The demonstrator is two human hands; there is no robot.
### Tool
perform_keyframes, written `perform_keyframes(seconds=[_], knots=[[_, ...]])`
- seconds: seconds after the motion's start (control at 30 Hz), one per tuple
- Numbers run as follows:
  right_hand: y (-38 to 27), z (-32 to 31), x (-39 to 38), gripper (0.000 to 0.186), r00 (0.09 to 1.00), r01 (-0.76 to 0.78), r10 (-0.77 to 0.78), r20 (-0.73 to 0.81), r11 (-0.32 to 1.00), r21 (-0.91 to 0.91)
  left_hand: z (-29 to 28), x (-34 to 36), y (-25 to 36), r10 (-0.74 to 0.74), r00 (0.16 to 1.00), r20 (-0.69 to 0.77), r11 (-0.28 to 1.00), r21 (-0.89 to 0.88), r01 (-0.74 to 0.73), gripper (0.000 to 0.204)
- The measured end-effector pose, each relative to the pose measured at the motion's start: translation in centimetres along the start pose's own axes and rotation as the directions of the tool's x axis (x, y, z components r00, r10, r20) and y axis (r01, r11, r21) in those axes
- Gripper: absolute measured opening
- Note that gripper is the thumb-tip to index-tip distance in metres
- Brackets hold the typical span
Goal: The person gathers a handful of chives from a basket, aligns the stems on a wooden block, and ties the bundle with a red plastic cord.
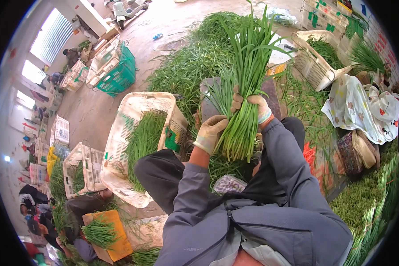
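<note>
I hold an upright bunch of garlic chives (249,66) in front of me, long green leaves up and pale cut stems down. My right hand (259,107), in a pale work glove, wraps round the middle of the bunch, its fingertips showing on the left side. At the lower left edge of the stems, my gloved left hand (210,132) is closed, its fingers pinching at the stalks; the fingertips are partly hidden. Behind the bunch, more loose chives (221,93) lie on a dark board (270,91).
A large heap of chives (186,66) spreads on the floor ahead. A cream crate (115,150) with chives stands at my left, a green crate (119,73) beyond it. Another cream crate (312,66) is at far right. Bundled chives (363,208) line the right side. Other people (82,213) sit at lower left.
</note>
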State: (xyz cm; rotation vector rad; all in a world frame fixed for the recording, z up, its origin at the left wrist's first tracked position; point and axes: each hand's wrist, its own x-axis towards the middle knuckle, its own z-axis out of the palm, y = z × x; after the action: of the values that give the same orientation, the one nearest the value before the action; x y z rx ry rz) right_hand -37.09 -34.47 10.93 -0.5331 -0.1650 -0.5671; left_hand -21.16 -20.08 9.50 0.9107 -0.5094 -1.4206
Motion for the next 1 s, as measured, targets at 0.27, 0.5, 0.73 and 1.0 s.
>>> perform_keyframes(seconds=[0.27, 0.5, 0.73, 1.0], knots=[[-1.2, -1.6, -0.2, 0.053, 0.990, 0.116, -0.113, -0.084, 0.992, 0.041, -2.2, -0.1, -2.8, 0.191, 0.954, -0.230, 0.882, -0.387, -0.270, 0.011], [-2.3, -1.5, 0.4, 0.047, 0.954, 0.204, -0.196, -0.225, 0.979, 0.014, -12.4, -5.0, -7.8, 0.006, 0.801, -0.599, 0.997, 0.068, 0.044, 0.025], [-1.7, -2.6, 0.1, 0.044, 0.895, 0.127, -0.221, -0.388, 0.959, -0.253, -1.3, -7.5, -4.0, 0.707, 0.703, -0.079, 0.225, 0.967, -0.118, 0.031], [-0.8, 0.0, 0.8, 0.041, 0.906, 0.129, -0.237, -0.350, 0.944, -0.305, 4.1, -5.3, -5.1, 0.519, 0.854, -0.029, 0.477, 0.839, -0.261, 0.014]])
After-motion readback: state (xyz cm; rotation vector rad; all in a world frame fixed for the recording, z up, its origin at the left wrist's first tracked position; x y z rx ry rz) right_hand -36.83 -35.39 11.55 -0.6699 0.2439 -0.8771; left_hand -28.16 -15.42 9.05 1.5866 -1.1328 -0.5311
